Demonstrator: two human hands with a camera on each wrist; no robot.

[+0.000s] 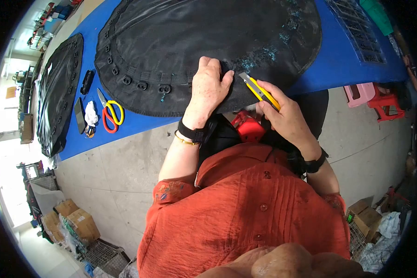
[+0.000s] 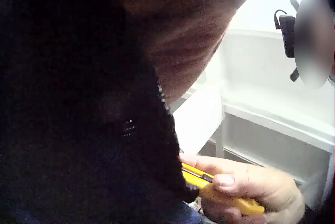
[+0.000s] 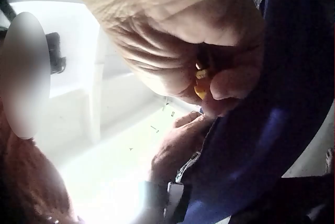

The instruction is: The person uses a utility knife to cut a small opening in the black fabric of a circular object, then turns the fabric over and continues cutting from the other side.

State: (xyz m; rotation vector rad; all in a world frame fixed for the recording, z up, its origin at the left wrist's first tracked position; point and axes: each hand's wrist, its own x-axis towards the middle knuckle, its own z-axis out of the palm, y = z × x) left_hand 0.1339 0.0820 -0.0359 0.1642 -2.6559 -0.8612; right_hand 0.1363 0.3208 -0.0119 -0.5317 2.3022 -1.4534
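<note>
A large black fabric piece (image 1: 180, 41) lies over the blue tabletop, with plastic buckles along its rounded edge and blue-green thread bits (image 1: 250, 60) scattered on it. My left hand (image 1: 208, 85) grips the fabric near its front edge, fingers curled and thumb toward the right; the fingertips are hidden. Just right of it, my right hand (image 1: 285, 113) holds a yellow utility knife (image 1: 259, 92), its blade out and pointing at the fabric near the left thumb. The left wrist view also shows the knife (image 2: 196, 174) in the right fingers, beside the dark cloth.
Scissors (image 1: 110, 111) with red and yellow handles lie on the table (image 1: 139, 125) at left, near a black tool (image 1: 86, 82) and a white crumpled item (image 1: 91, 113). Another black piece (image 1: 60, 88) lies farther left. Pink and red stools (image 1: 387, 102) stand at right.
</note>
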